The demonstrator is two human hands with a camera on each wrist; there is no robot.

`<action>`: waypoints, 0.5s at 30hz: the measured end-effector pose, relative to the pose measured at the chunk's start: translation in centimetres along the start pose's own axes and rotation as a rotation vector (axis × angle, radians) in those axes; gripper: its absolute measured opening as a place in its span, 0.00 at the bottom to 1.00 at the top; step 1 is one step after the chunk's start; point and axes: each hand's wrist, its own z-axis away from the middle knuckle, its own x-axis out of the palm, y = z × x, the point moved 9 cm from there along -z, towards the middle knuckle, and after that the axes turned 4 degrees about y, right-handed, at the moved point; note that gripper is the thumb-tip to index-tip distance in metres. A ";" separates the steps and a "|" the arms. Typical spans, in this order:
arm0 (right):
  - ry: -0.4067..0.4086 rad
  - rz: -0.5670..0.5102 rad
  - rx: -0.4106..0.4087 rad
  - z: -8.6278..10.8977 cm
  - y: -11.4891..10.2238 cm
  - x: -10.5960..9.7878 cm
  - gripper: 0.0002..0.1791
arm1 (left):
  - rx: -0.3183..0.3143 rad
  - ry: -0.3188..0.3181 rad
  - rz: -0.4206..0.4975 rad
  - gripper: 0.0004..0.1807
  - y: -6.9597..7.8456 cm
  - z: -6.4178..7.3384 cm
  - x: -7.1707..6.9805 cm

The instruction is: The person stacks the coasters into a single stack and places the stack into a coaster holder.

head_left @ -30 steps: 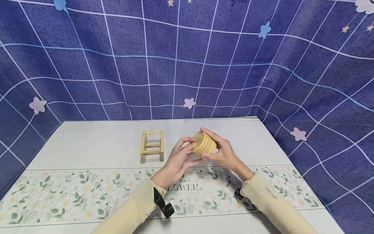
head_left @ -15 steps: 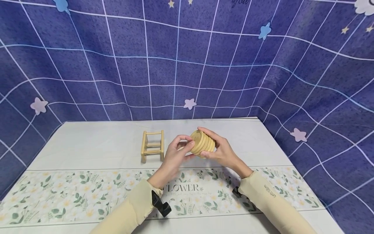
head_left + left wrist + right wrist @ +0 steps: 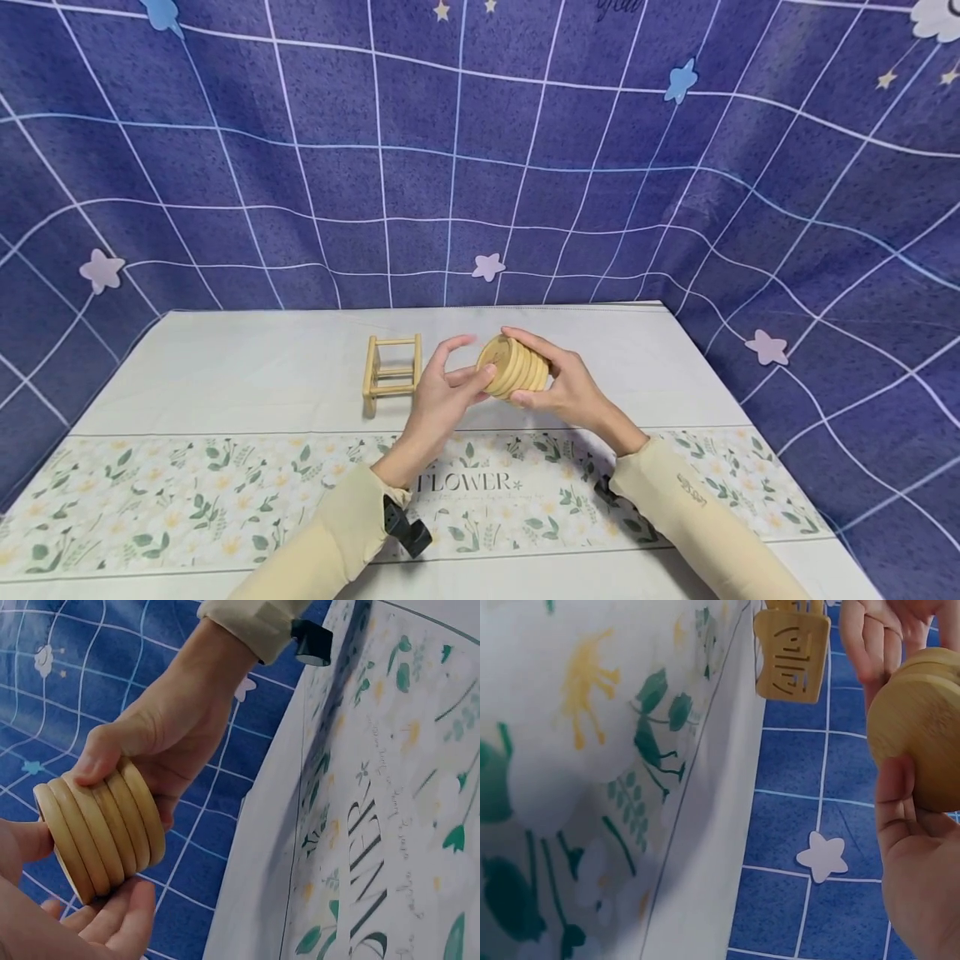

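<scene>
A stack of several round wooden coasters (image 3: 517, 367) is held tilted above the table. My right hand (image 3: 581, 392) grips it, thumb on the near side and fingers over the far side. In the left wrist view the coasters (image 3: 101, 832) lie close together, face to face. My left hand (image 3: 435, 404) touches the stack's left end: the thumb rests on the end coaster's face, the index finger is raised away, and other fingers extend beneath. The right wrist view shows the flat face of a coaster (image 3: 922, 735). Left of the hands stands a small wooden rack (image 3: 392, 389).
The rack's side panel (image 3: 791, 660) has cut-out slots. A white tablecloth (image 3: 247, 367) with a floral band covers the table. A blue curtain (image 3: 420, 192) with grid lines and stars hangs behind and to the right. Dark straps (image 3: 405, 527) sit on both wrists.
The stack has shifted slightly left, with the right hand still gripping it. My left hand has moved left, and its index finger has lifted off the end coaster.
</scene>
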 end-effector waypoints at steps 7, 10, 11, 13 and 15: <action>-0.022 0.003 0.006 -0.4 -0.4 0.3 0.48 | 0.034 -0.029 -0.008 0.27 0.1 0.1 -0.3; -0.025 0.012 0.003 -0.6 -0.5 0.3 0.48 | 0.027 -0.038 0.024 0.25 0.1 0.0 -0.4; -0.026 0.015 0.002 -0.7 -0.5 0.4 0.48 | 0.028 -0.042 0.029 0.25 0.2 0.0 -0.5; -0.031 0.024 -0.001 -0.8 -0.6 0.5 0.48 | 0.023 -0.040 0.035 0.25 0.2 0.0 -0.6; -0.038 0.031 -0.002 -1.0 -0.6 0.6 0.48 | 0.022 -0.034 0.026 0.25 0.3 -0.1 -0.9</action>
